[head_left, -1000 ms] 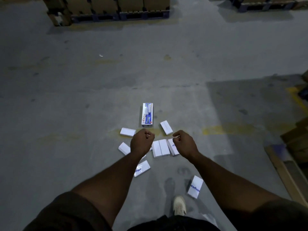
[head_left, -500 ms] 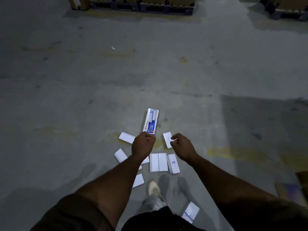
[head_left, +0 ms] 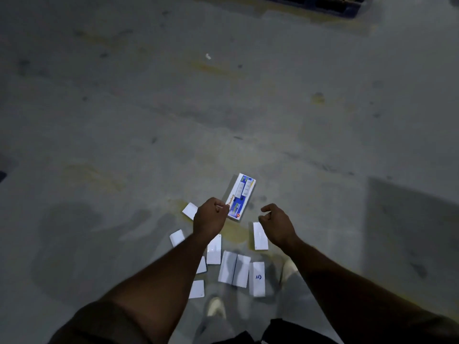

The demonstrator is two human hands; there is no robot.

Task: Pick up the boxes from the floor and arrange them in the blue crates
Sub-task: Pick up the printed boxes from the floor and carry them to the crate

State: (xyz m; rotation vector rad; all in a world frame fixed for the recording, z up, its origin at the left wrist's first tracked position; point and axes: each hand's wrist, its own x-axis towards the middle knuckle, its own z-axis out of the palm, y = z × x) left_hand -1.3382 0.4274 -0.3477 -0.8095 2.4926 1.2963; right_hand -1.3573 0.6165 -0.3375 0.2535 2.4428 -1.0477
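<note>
Several white boxes lie scattered on the concrete floor below me, among them one (head_left: 214, 249) under my left forearm, a pair side by side (head_left: 234, 268), one with blue writing (head_left: 257, 278) and one (head_left: 260, 235) under my right wrist. A longer blue printed box (head_left: 241, 196) lies just beyond them. My left hand (head_left: 211, 217) hovers high over the near end of the blue box, fingers curled into a fist, holding nothing. My right hand (head_left: 275, 222) hangs to its right with fingers loosely curled and nothing in them. No blue crate is in view.
A dark pallet (head_left: 323, 3) stands at the far top right edge. My light shoes (head_left: 214, 306) show among the nearest boxes. A small white scrap (head_left: 208, 56) lies far out on the bare grey floor.
I have stepped forward, so the boxes now lie closer beneath me. Both hands stayed raised over the pile. My right hand has loosened from a fist.
</note>
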